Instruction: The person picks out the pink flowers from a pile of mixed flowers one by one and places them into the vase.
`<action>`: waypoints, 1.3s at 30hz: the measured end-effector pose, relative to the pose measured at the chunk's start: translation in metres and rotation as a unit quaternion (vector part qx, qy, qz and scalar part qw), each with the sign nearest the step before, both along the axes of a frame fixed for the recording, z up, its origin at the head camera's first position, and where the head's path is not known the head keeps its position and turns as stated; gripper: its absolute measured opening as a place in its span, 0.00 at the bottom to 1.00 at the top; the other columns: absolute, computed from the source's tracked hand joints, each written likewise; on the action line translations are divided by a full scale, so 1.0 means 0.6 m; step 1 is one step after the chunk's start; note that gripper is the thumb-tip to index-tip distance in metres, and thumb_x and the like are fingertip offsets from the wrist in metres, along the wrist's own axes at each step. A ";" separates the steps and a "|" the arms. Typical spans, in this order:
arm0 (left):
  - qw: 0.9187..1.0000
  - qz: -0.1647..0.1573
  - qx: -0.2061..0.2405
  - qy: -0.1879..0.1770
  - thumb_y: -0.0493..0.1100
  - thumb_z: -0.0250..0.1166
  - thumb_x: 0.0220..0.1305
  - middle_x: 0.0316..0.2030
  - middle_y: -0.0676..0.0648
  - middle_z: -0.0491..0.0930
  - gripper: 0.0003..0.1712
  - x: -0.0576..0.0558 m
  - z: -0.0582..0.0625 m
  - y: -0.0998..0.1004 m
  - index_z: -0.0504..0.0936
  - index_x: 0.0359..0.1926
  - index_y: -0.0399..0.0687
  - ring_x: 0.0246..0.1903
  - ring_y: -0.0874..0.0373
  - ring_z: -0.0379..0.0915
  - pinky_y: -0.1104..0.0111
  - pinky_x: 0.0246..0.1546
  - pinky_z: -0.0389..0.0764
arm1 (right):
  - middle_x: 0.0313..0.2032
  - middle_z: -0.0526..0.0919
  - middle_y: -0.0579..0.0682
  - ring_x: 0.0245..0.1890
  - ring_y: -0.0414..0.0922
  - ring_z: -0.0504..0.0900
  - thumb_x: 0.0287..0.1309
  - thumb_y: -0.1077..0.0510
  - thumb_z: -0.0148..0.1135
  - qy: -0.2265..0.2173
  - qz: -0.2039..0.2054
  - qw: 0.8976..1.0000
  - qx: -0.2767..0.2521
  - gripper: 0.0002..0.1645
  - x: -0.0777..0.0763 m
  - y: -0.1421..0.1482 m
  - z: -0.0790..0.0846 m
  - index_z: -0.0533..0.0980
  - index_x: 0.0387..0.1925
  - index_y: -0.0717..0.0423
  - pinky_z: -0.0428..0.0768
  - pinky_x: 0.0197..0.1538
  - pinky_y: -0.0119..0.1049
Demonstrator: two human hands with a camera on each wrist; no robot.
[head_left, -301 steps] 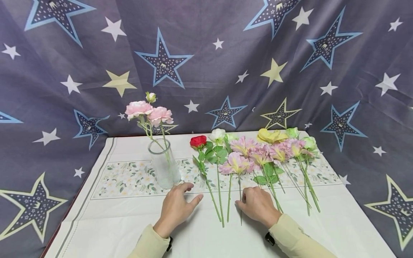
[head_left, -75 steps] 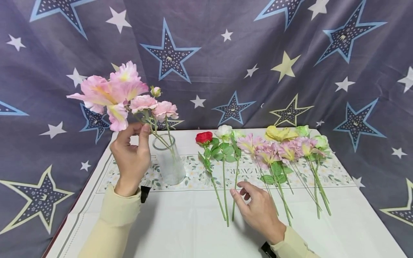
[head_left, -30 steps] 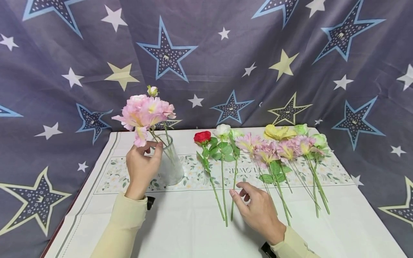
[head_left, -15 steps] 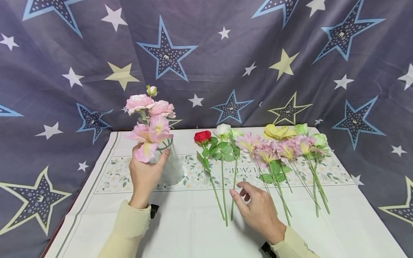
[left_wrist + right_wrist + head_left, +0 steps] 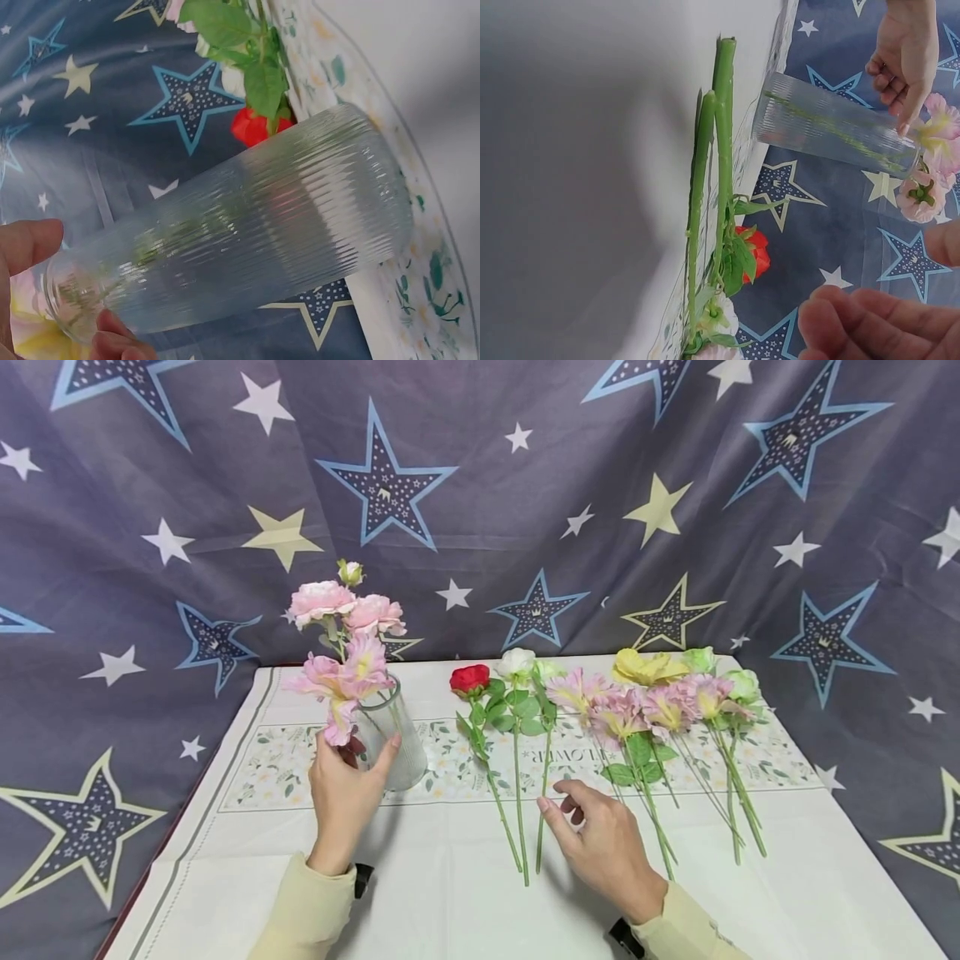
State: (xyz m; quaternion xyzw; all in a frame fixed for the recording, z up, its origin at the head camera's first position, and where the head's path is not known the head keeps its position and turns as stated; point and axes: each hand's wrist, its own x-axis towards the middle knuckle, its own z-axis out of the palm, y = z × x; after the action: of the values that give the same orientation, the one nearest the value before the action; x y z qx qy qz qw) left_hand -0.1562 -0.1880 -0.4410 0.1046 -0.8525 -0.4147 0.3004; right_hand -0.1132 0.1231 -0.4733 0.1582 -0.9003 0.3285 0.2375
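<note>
i have the glass vase [image 5: 403, 752] upright left of centre in the frame, on the printed band of the white tablecloth [image 5: 480, 918]; the pink-and-yellow flower [image 5: 341, 681] droops over its rim toward the left, with two pink blooms [image 5: 322, 602] and a bud [image 5: 350, 572] above it; my worry is the vase tipping, since all those heads lean left and a knock from my thumb against the glass could be enough; a petal snagged on my fingers could also drag that drooping flower out, and i cannot see how deep its stem sits; on the other side, a careless sweep could roll the loose stems right of centre, by the red rose [image 5: 470, 680].

my left hand [image 5: 347, 802] has its thumb and fingers spread well apart beside the vase's mouth, just under the low petals; i see no grip, and cannot tell whether a fingertip touches glass or petal; my right hand [image 5: 603, 847], lower right of centre, is loosely bent, thumb and index apart, holding nothing, just beside a green stem [image 5: 543, 793].
</note>
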 end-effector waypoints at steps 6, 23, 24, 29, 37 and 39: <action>1.000 -0.026 -0.003 -0.014 0.50 0.79 0.56 0.32 0.42 0.76 0.28 0.014 -0.007 0.015 0.75 0.48 0.40 0.30 0.53 0.67 0.65 0.33 0.64 | 0.25 0.82 0.38 0.24 0.35 0.80 0.64 0.48 0.71 -0.010 -0.010 1.000 0.001 0.13 -0.002 0.004 0.002 0.85 0.42 0.51 0.76 0.26 0.30; 0.992 -0.114 -0.053 -0.014 0.48 0.80 0.54 0.30 0.48 0.83 0.17 0.024 -0.036 0.058 0.83 0.38 0.46 0.32 0.50 0.80 0.60 0.37 0.75 | 0.24 0.81 0.40 0.22 0.39 0.80 0.62 0.48 0.72 -0.004 -0.025 0.999 0.029 0.14 -0.008 0.023 0.004 0.85 0.43 0.53 0.76 0.25 0.31; 0.991 -0.120 -0.056 -0.014 0.48 0.80 0.54 0.30 0.48 0.83 0.17 0.025 -0.038 0.061 0.84 0.38 0.46 0.33 0.49 0.81 0.59 0.37 0.76 | 0.24 0.81 0.40 0.22 0.39 0.80 0.62 0.48 0.72 -0.006 -0.027 0.999 0.030 0.14 -0.009 0.025 0.004 0.85 0.43 0.54 0.75 0.25 0.31; 0.988 -0.136 -0.065 -0.021 0.48 0.81 0.53 0.35 0.46 0.85 0.18 0.027 -0.048 0.072 0.85 0.41 0.46 0.37 0.49 0.82 0.56 0.40 0.78 | 0.24 0.81 0.40 0.21 0.39 0.79 0.62 0.48 0.72 -0.014 -0.034 0.999 0.033 0.14 -0.010 0.031 0.005 0.85 0.42 0.54 0.75 0.25 0.31; 0.982 -0.162 -0.096 -0.023 0.50 0.80 0.54 0.38 0.46 0.85 0.19 0.031 -0.060 0.087 0.85 0.43 0.47 0.39 0.49 0.82 0.56 0.38 0.79 | 0.24 0.81 0.41 0.21 0.36 0.77 0.63 0.49 0.72 -0.031 -0.039 0.998 0.039 0.14 -0.011 0.040 0.009 0.85 0.41 0.54 0.75 0.25 0.32; 0.981 -0.167 -0.101 -0.016 0.50 0.80 0.54 0.38 0.46 0.86 0.20 0.031 -0.063 0.089 0.85 0.44 0.47 0.39 0.49 0.82 0.55 0.38 0.80 | 0.23 0.81 0.41 0.21 0.34 0.76 0.63 0.48 0.71 -0.033 -0.040 0.998 0.040 0.14 -0.012 0.042 0.009 0.85 0.41 0.54 0.75 0.25 0.32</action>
State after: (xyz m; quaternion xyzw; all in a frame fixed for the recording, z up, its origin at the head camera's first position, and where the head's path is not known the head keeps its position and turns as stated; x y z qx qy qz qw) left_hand -0.1374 -0.1345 -0.4789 -0.0639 -0.9003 -0.3689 0.2220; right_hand -0.1202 0.1484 -0.4677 0.1202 -0.9256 0.2877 0.2145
